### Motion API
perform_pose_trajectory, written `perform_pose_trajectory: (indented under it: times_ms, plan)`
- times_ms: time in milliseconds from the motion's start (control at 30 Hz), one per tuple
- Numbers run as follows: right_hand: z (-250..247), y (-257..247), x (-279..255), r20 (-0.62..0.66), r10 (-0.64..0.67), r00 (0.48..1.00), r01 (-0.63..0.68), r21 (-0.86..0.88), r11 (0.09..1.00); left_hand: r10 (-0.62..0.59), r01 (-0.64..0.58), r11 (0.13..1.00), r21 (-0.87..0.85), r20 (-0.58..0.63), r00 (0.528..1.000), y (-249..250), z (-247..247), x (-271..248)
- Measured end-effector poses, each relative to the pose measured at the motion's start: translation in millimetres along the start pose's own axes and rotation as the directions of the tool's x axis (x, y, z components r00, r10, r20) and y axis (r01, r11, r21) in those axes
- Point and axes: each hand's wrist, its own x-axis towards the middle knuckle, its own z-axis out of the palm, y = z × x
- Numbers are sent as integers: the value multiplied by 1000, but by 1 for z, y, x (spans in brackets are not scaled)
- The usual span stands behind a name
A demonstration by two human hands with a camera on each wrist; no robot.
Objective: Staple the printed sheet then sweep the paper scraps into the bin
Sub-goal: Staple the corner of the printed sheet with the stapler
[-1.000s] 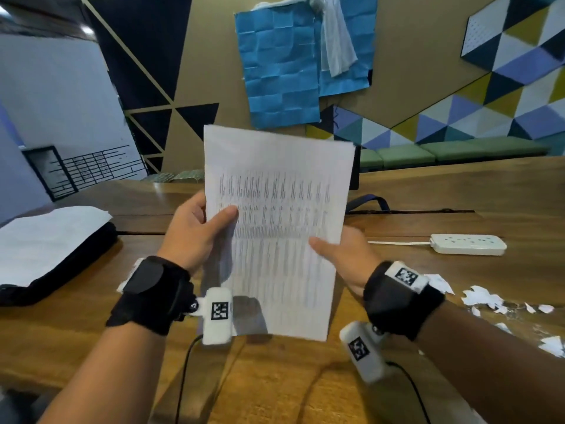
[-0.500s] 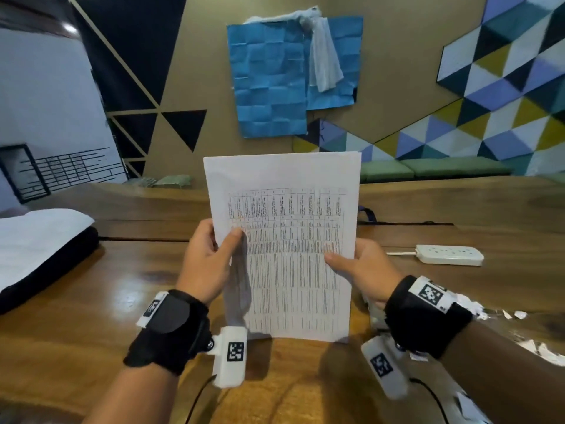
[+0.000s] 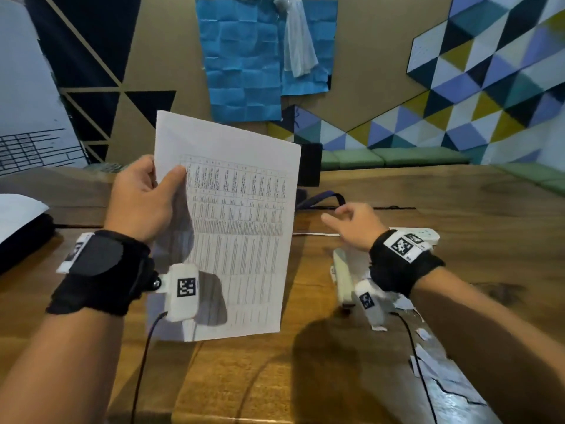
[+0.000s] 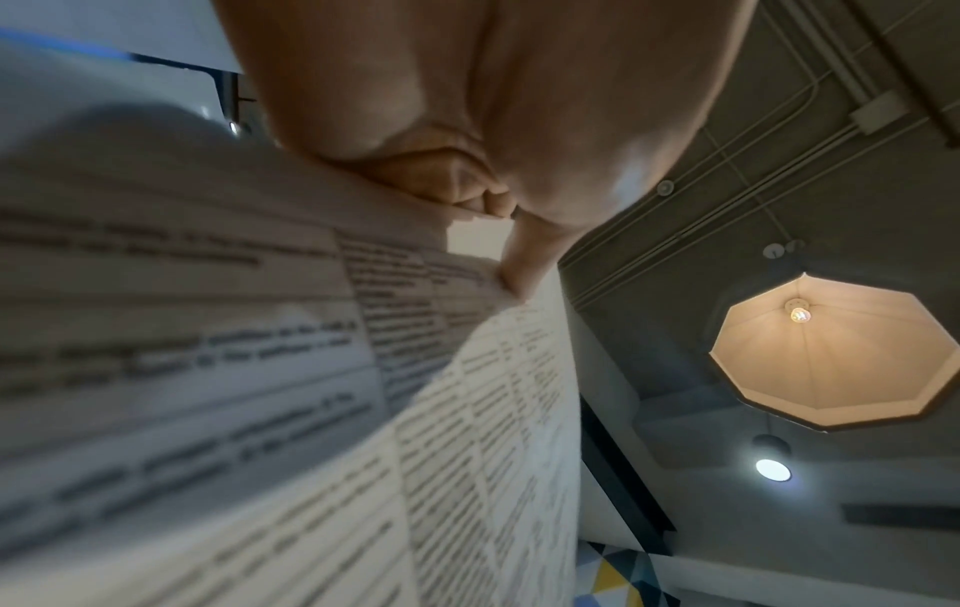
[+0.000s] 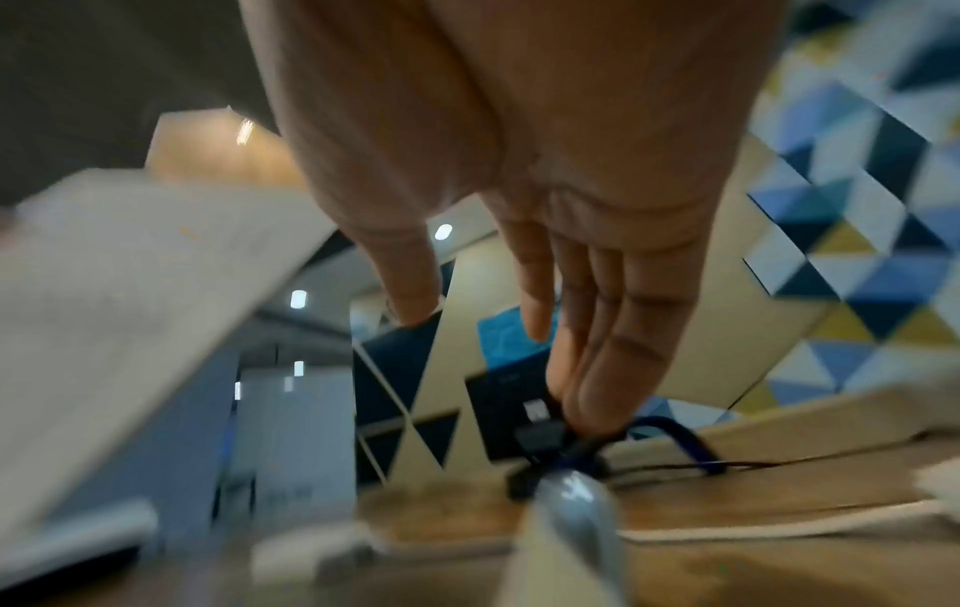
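Note:
My left hand (image 3: 162, 175) holds the printed sheets (image 3: 238, 234) upright above the wooden table (image 3: 244, 377), thumb on the front near their upper left edge. In the left wrist view the thumb (image 4: 519, 271) presses on the printed sheets (image 4: 260, 369). My right hand (image 3: 333, 215) hovers open to the right of the sheets, holding nothing. Just below and near it a cream stapler (image 3: 341, 276) lies on the table. The blurred right wrist view shows straight fingers (image 5: 613, 349) above the stapler (image 5: 566, 534). White paper scraps (image 3: 434, 371) lie at the lower right. No bin is in view.
A white power strip (image 3: 425, 235) with its cord lies beyond my right wrist. A black bag with white paper on top (image 3: 21, 228) sits at the left edge. A dark strap (image 3: 324, 197) and a black panel (image 3: 310, 166) stand behind the sheets.
My right hand has let go of the sheets and moved right, over the stapler. My left hand now holds the sheets alone, higher up and tilted.

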Motion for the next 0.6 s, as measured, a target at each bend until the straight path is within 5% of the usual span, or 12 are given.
perform_pose_trajectory:
  times_ms: [100, 167, 600]
  plan:
    - [10, 21, -3, 126, 202, 971, -111, -511, 852, -6, 6, 999, 34, 0, 1000, 2, -5, 3]
    - [24, 33, -6, 155, 256, 954, -90, -666, 740, -2, 2, 999, 36, 2, 1000, 3, -5, 4]
    - [57, 43, 5, 62, 290, 955, -171, -686, 707, 25, -20, 997, -75, 65, 998, 4, -1, 4]
